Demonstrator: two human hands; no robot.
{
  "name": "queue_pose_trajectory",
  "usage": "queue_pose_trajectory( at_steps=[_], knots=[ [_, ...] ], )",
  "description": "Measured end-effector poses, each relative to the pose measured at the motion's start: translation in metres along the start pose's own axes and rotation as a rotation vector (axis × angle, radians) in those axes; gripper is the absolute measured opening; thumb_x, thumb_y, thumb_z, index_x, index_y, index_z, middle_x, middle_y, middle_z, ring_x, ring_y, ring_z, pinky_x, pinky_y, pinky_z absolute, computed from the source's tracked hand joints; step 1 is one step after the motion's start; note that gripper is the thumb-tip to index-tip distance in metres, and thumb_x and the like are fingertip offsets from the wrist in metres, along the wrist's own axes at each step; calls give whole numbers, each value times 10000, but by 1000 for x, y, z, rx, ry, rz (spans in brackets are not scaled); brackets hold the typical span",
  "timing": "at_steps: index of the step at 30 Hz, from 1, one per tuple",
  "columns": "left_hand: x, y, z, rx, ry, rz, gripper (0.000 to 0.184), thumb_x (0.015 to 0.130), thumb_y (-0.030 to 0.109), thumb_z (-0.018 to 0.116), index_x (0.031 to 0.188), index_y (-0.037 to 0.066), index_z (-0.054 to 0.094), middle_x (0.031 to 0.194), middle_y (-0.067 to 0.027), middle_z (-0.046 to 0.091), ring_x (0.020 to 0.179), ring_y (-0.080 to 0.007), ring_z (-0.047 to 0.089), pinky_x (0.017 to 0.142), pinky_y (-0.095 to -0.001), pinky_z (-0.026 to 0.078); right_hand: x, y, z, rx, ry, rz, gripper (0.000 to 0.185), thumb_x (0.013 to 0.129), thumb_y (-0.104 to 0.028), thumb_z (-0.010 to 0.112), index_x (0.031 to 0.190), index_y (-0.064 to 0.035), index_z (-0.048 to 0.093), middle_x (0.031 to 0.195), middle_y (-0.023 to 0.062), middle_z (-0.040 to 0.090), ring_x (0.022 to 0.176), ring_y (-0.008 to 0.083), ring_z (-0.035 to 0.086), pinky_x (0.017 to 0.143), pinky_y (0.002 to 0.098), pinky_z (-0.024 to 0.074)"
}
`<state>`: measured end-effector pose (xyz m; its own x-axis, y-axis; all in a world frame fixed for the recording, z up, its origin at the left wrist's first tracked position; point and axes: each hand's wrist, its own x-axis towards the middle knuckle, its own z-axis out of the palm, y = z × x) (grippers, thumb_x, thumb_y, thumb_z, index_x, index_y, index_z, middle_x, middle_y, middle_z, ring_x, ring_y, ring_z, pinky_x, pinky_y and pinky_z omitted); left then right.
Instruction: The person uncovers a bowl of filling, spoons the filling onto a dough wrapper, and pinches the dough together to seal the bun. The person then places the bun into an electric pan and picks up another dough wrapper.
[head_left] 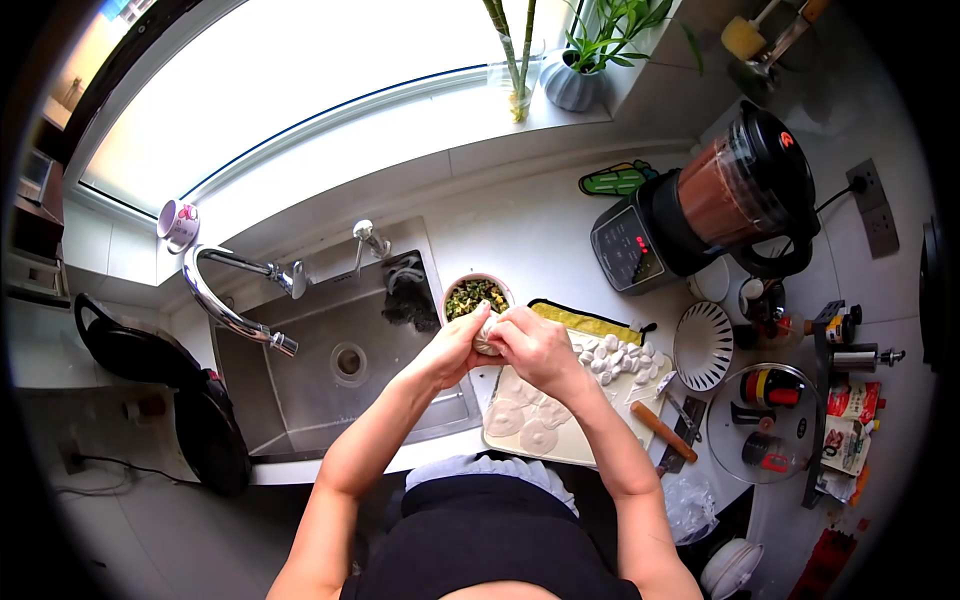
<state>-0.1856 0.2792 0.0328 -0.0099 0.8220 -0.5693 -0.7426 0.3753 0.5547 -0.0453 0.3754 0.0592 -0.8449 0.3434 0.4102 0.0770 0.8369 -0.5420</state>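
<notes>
My left hand (455,348) cups a small white dough bun (487,336) from below, fingers curled around it. The fingers of my right hand (540,350) pinch the dough's upper edge, partly hiding it. Just beyond both hands stands a bowl (478,277) of chopped green and yellow filling (470,298). Below and to the right lies a pale cutting board (572,447). Flat round dough wrappers (539,437) cover its left part, and several small dough pieces (612,356) are heaped at its far right.
A wooden rolling pin (662,431) and a knife (690,415) lie right of the board. Behind them are a white slotted dish (703,346) and a glass lid (730,440). A blender (735,180) stands far right. The steel sink (300,385) is to the left.
</notes>
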Motion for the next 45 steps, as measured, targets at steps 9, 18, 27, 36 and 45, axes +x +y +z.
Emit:
queue_pose_trajectory(
  at_steps=[9, 18, 27, 36, 45],
  knots=[
    [1, -7, -11, -102, -98, -103, 442, 1024, 390, 371, 1160, -3, 520, 1081, -148, 613, 943, -266, 661, 831, -447, 595, -14, 6, -7, 248, 27, 148, 225, 764, -91, 720, 988, -80, 692, 882, 86, 620, 755, 236, 635, 657, 328, 523],
    [-4, -10, -1, 13, -38, -99, 429, 1025, 379, 379, 1169, 7, 536, 1083, -132, 618, 951, -245, 656, 836, -433, 594, -11, 4, -5, 137, -78, 38, 131, 740, -98, 730, 849, -87, 657, 841, 50, 611, 742, 232, 628, 630, 343, 514],
    [-7, -19, -7, -102, -82, -67, 547, 1038, 436, 230, 1187, -3, 520, 1105, -161, 628, 972, -242, 655, 886, -416, 556, -26, -5, -17, 279, -111, 488, 368, 763, -263, 752, 1071, -105, 629, 939, 83, 609, 891, 272, 621, 753, 379, 504],
    [-10, -29, -9, -238, -196, -41, 611, 1038, 435, 191, 1218, -62, 498, 1123, -231, 621, 1044, -320, 632, 928, -420, 539, -48, -18, -7, 373, 129, 513, 359, 837, -186, 690, 1165, -60, 617, 1105, 97, 562, 879, 192, 580, 724, 321, 500],
    [-29, -41, -14, -472, -214, -44, 503, 996, 381, 463, 1236, -60, 498, 1206, -225, 585, 1137, -315, 589, 1006, -405, 487, -68, -54, 21, 370, 357, 592, 310, 892, -101, 605, 1194, -32, 604, 1096, 109, 568, 895, 180, 595, 713, 286, 513]
  ],
)
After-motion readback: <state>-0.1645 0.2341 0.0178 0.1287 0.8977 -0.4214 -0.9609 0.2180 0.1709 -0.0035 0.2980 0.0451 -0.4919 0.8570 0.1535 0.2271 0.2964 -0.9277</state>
